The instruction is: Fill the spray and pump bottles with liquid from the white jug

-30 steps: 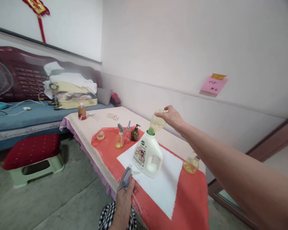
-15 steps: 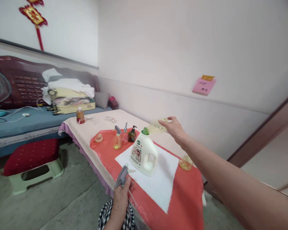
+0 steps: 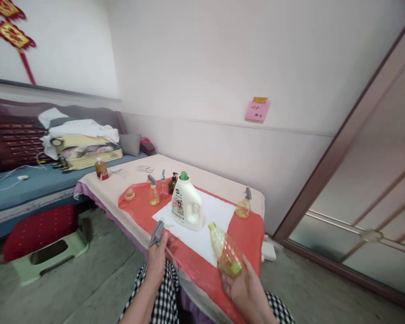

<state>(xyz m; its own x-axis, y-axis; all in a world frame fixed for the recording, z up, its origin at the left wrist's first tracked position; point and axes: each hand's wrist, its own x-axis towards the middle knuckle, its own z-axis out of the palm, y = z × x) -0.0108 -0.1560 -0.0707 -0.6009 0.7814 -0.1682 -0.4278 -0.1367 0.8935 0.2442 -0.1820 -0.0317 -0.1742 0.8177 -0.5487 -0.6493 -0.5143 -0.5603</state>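
My left hand [image 3: 158, 254] is closed around a grey spray nozzle [image 3: 157, 231] above the table's front edge. In my right hand [image 3: 243, 288] is a clear yellowish spray bottle body [image 3: 225, 249], without a nozzle, tilted with its neck up and to the left. A little yellow-green liquid shows at its base. Beyond both hands, a white detergent jug [image 3: 187, 204] stands upright on a white sheet [image 3: 219, 211], with something green in its mouth. To the right, a spray bottle [image 3: 243, 208] with a grey nozzle stands on the red cover [image 3: 192, 258].
Left of the jug stand two spray bottles [image 3: 153, 193] and a dark pump bottle [image 3: 172, 183]. A roll of tape [image 3: 129, 194] lies at the red cover's left end. An amber bottle [image 3: 101, 169] is farther back. A red-topped stool [image 3: 42, 234] stands on the floor.
My right hand has drawn the bottle body away from the jug's mouth, down and toward me, and turned its neck upward. My left hand still holds the nozzle. The view has swung right.
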